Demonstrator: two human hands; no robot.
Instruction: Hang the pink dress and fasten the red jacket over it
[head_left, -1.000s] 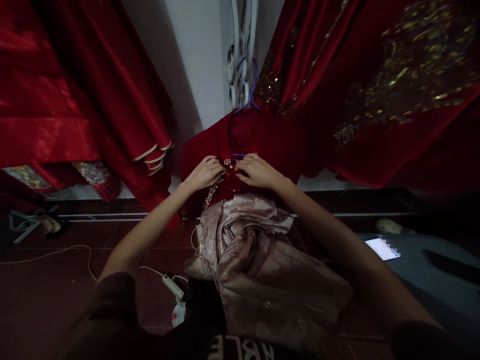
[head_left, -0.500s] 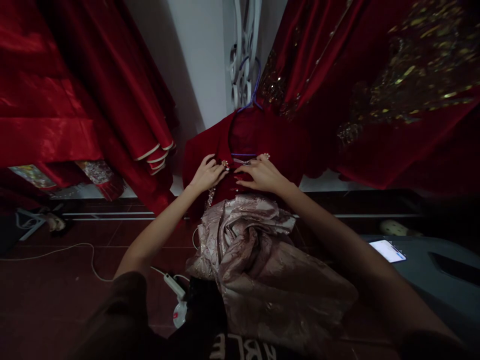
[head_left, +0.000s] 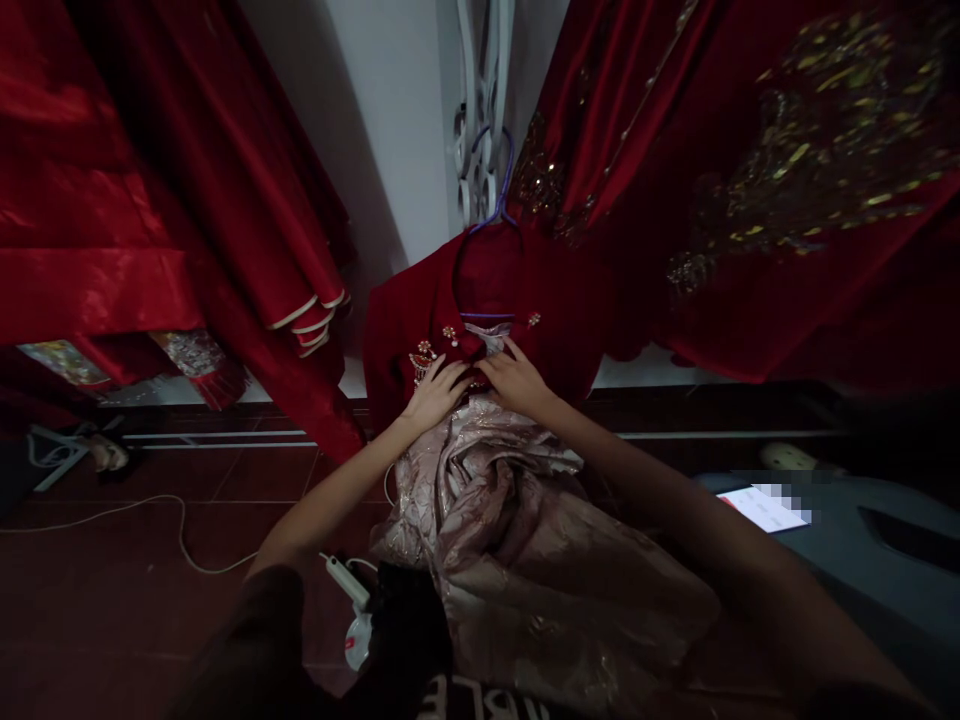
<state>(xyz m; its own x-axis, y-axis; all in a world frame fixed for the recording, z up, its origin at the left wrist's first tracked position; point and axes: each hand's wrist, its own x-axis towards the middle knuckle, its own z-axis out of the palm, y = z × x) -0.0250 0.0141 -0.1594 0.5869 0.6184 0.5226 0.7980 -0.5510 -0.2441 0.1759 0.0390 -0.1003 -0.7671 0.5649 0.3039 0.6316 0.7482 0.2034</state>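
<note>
A dark red jacket (head_left: 411, 300) with gold and pearl ornaments on its front hangs from a purple hanger (head_left: 510, 170) before me. My left hand (head_left: 439, 393) is on the left side of its front, below the ornaments, with bent fingers closed on the cloth. Close beside it, my right hand (head_left: 516, 382) is closed on the other front edge, thumb side hidden. Fingertips of both hands nearly meet at the middle, and the small fastening there is too dark to make out. Shiny pinkish brocade cloth (head_left: 547, 560) lies bunched below my hands, over my lap.
Red satin garments (head_left: 187, 150) hang at left, and a red garment with gold sequins (head_left: 840, 150) at right. A lit phone (head_left: 765, 508) lies on a grey surface (head_left: 847, 570). A white power strip (head_left: 347, 582) and cable lie on the tiled floor.
Both hands have moved down the jacket front from beside the upper ornaments, uncovering these, and my right hand has also shifted slightly left. The view has shifted a little.
</note>
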